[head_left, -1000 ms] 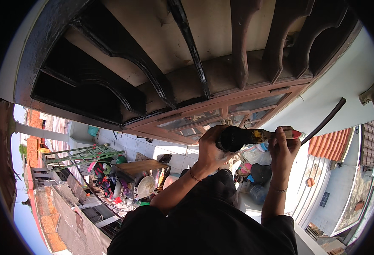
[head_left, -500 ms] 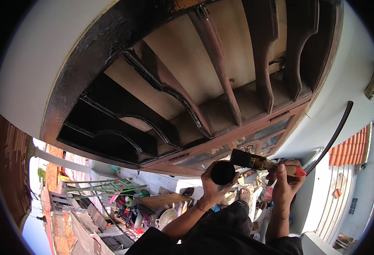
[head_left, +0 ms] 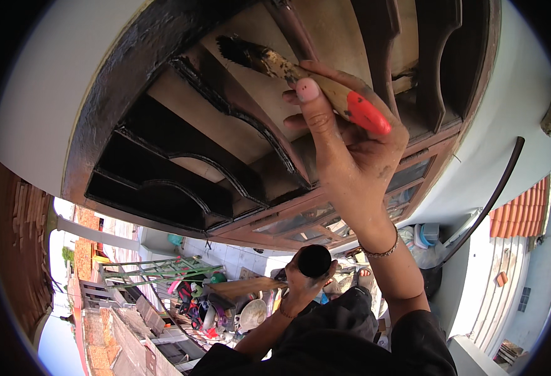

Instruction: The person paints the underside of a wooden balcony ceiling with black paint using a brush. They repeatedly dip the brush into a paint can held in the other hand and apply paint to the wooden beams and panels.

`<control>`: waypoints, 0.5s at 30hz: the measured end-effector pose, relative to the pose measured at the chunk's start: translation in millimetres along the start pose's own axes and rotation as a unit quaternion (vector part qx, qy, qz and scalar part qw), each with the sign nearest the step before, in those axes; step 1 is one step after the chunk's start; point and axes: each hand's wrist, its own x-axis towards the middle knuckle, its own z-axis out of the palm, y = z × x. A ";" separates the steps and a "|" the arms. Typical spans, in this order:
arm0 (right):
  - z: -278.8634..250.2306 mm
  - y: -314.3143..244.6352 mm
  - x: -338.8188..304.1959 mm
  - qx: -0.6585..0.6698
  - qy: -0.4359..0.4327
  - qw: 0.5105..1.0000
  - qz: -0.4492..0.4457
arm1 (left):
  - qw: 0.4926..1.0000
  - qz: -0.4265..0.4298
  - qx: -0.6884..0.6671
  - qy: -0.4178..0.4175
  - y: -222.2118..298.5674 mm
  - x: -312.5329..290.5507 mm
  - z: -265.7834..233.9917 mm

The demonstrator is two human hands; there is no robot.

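My right hand (head_left: pixel 358 172) is raised up by the wooden slatted frame (head_left: pixel 109 106), gripping a paintbrush (head_left: pixel 280 66) with a wooden, red-tipped handle. Dark paint covers the bristles, which point up and left in front of the slats; whether they touch the wood I cannot tell. Lower down, my left hand (head_left: pixel 300 283) is wrapped round a small round container (head_left: pixel 315 261) whose inside looks black. The wavy slats on the left are glossy black. One slat (head_left: pixel 225 103) is part black, part brown, and those further right look brown.
Glass-paned panels (head_left: pixel 304 220) sit below the slats. A dark hose (head_left: pixel 504 182) curves along the pale wall at right. Far below are a green metal ladder or frame (head_left: pixel 156 271), a pale bucket (head_left: pixel 252 314), a wooden board (head_left: pixel 244 288) and mixed clutter.
My right hand has lifted the paintbrush from beside the container up and left to the slats. My left hand has lowered slightly and shifted left with the container.
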 end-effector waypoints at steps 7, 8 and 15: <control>27.1 9.6 18.1 0.014 -0.019 1.000 -0.008 | 0.999 0.019 0.028 0.023 -8.6 -11.5 -9.7; 28.7 9.8 18.8 0.015 -0.022 1.000 -0.005 | 0.999 0.015 0.028 0.025 -9.6 -12.7 -10.2; 9.1 3.7 8.3 0.049 -0.059 0.996 -0.039 | 1.000 0.022 0.020 -0.002 -11.9 -16.7 -12.6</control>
